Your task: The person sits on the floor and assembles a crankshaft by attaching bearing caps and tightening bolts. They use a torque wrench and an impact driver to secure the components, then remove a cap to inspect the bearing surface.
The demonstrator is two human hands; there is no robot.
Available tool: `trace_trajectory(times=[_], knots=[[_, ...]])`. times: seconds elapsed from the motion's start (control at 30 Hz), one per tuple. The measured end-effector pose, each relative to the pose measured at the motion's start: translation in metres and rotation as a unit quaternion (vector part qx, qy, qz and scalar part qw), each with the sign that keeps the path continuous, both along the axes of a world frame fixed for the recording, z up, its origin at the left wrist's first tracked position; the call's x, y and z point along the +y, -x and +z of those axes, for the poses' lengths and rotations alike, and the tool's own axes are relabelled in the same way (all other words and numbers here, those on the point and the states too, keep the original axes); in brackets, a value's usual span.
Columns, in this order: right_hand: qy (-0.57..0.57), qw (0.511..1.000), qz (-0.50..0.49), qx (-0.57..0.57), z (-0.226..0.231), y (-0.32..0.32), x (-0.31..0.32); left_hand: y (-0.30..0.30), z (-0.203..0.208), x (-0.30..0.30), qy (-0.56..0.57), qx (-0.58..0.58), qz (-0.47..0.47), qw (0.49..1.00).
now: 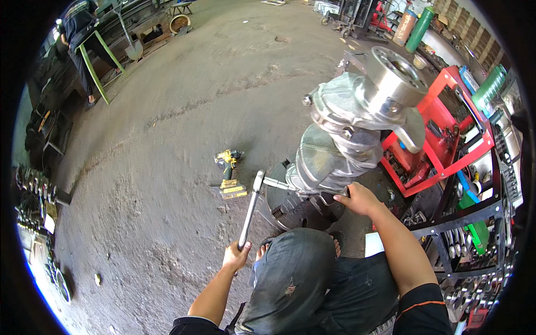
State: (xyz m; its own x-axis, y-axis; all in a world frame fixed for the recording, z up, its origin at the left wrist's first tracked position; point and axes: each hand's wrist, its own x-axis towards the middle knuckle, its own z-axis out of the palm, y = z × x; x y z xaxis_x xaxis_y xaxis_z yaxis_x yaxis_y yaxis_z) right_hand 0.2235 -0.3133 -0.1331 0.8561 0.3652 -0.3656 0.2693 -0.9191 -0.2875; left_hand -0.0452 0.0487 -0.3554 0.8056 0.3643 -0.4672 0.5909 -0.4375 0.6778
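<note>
A large metal crankshaft stands on end in front of my knees, over a round metal base on the floor. My left hand is closed round the lower end of a ratchet wrench. From the wrench's head a short extension bar runs right, to the lower part of the crankshaft; the joint there is hard to see. My right hand is closed at the crankshaft's lower right side, thumb toward the metal. Its fingers partly hide what they grip.
A yellow-and-black cordless drill stands on the floor left of the crankshaft. A red tool cart and a rack of tools stand close on the right. Another person is at the far left, beside a green-legged stand. Gas cylinders stand far right.
</note>
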Motion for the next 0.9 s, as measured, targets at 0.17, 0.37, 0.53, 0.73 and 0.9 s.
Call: trace_trajectory(times=[0.17,0.37,0.53,0.73,0.9], knots=[[0.000,1.000,-0.013,-0.005,0.005,-0.001,-0.001,0.019,-0.046,0.023,0.226,0.005,0.011,0.974],[0.004,1.000,0.017,0.002,0.011,-0.010,-0.004,0.053,-0.023,0.000,0.220,0.028,-0.013,0.975],[0.036,0.997,0.061,0.030,0.001,-0.037,-0.006,0.031,0.016,-0.020,0.094,0.183,0.024,0.978],[-0.032,0.995,0.072,0.052,-0.009,-0.042,-0.001,0.031,0.037,-0.026,-0.001,0.217,0.023,0.976],[0.084,0.995,0.018,0.047,0.012,-0.033,0.010,0.041,0.065,-0.015,-0.023,0.234,-0.016,0.972]])
